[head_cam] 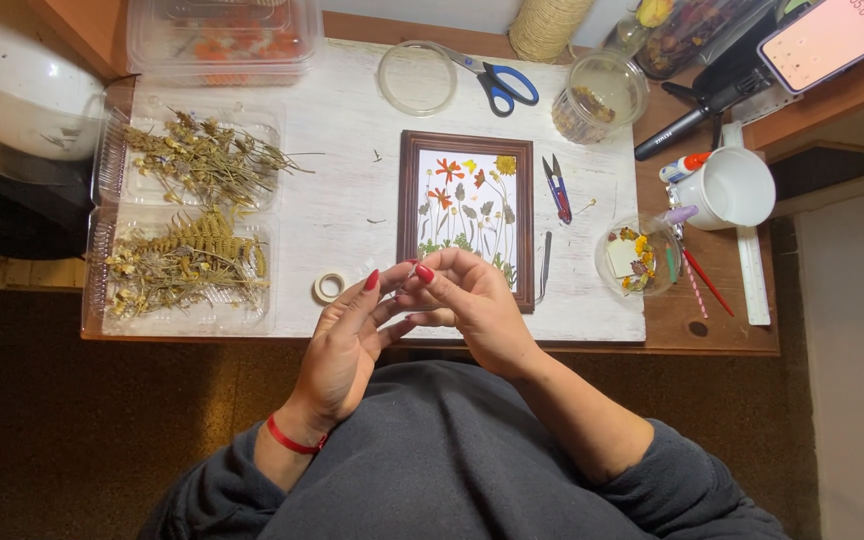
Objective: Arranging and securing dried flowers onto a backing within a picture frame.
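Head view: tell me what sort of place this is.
Probably a home craft desk for pressed-flower work: a framed flower picture, trays of dried plants, and scissors on a white board.

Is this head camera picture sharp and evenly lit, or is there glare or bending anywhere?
Head view: the white board is brightly lit and fairly sharp; the clear tray lid and round plastic lid catch soft glare; the floor falls dark; desk edges bow slightly toward the corners; both hands look crisp, without motion blur.

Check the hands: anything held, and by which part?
Cannot tell. Left hand and right hand meet fingertip to fingertip above the tape roll; anything pinched is too small to see.
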